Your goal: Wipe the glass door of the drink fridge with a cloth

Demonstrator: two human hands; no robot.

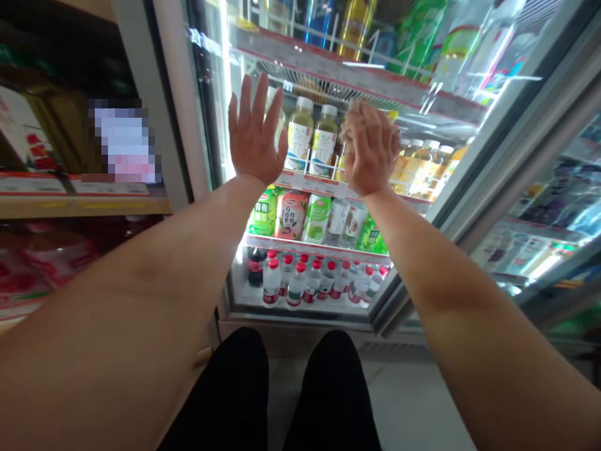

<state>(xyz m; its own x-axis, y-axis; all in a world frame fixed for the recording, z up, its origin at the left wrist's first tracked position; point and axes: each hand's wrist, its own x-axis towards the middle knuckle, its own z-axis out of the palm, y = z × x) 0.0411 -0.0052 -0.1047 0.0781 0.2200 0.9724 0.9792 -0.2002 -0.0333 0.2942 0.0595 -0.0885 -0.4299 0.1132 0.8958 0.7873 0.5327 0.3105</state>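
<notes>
My left hand (256,141) is raised in front of the lit drinks fridge, palm forward and fingers spread, with nothing in it. To its right, my right hand (369,150) is up at a similar height. Its fingers are bent and partly apart, the tips blurred, and I see nothing held. Whether either hand touches the glass I cannot tell. Between them stand white-capped tea bottles (299,134) on a wire-fronted shelf. Right of my right hand are bottles of yellowish drink (424,166).
Below are green and red drink packs (291,215) and red-capped water bottles (297,285). Larger bottles (422,31) fill the top shelf. A metal frame (451,194) edges the fridge at right. Store shelving (84,207) stands at left. My knees (239,369) are close to the fridge base.
</notes>
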